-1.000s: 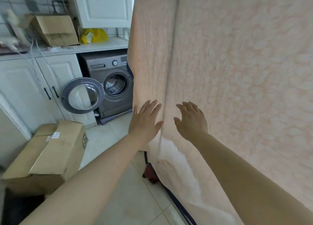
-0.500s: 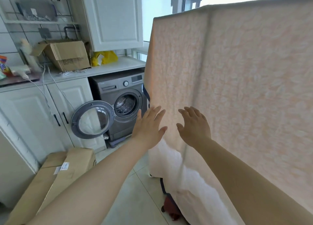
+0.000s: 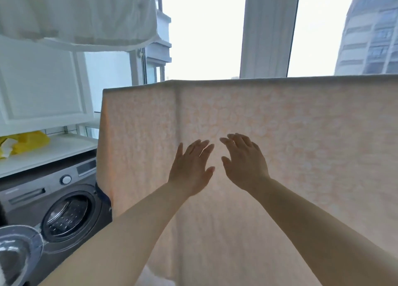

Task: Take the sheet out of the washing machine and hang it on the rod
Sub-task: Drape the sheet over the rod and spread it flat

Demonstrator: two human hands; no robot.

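The sheet is already hung: it is draped over a straight horizontal line that runs from the left of centre to the right edge of the view, and it falls flat from there to below the bottom edge. The rod itself is not seen, being covered by the fold at the top. A vertical crease is visible below the upper left part of the fold. Both hands are held up against the near face of the cloth, close together and well below the top fold. The left hand is opened flat with its fingers extended and only slightly parted; the right hand is likewise opened, its fingers a little curved. Nothing is pinched or gripped by either; whether the palms are actually pressed on the cloth or held just off it cannot be told. The washing machine is seen at the lower left with its door swung open and no cloth visible in the drum. The removal and the hanging are judged done; only smoothing or evening of the drape appears to be left.
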